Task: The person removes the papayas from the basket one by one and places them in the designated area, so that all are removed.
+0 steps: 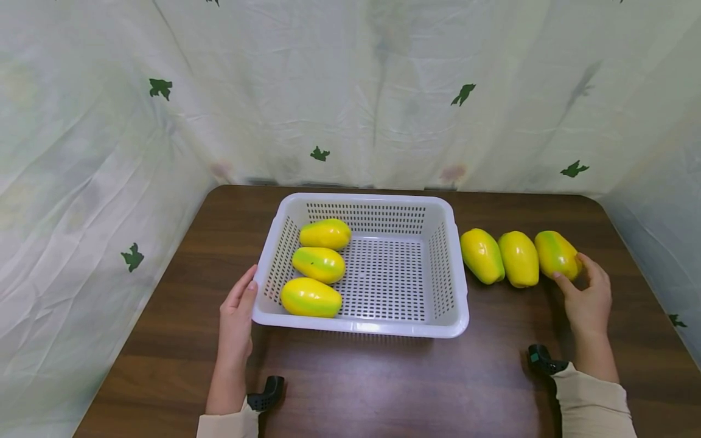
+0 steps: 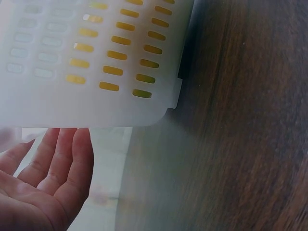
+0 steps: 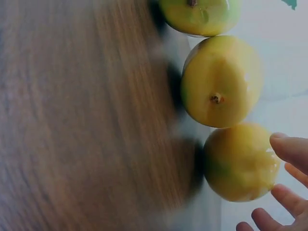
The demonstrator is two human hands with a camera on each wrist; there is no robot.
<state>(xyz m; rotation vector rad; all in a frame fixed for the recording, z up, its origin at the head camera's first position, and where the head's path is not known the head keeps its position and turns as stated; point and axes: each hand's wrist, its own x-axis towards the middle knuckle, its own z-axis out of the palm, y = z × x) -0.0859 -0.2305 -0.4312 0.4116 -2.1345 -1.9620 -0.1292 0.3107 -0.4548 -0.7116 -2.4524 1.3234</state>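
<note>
Three yellow-green fruits (image 1: 318, 264) inside one basket (image 1: 361, 328), three yellow-green fruits (image 1: 518, 259) outside.

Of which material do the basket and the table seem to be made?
The basket seems plastic, slightly glossy: light shines on its smooth rim above slotted walls. The table looks like wood or wood-effect laminate, satin: brown grain shows, with a soft reflection.

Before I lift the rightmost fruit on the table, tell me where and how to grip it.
Grip the rightmost fruit around its rounded middle, likely best from the right with the right hand: the neighbouring fruit crowds its left side.
</note>
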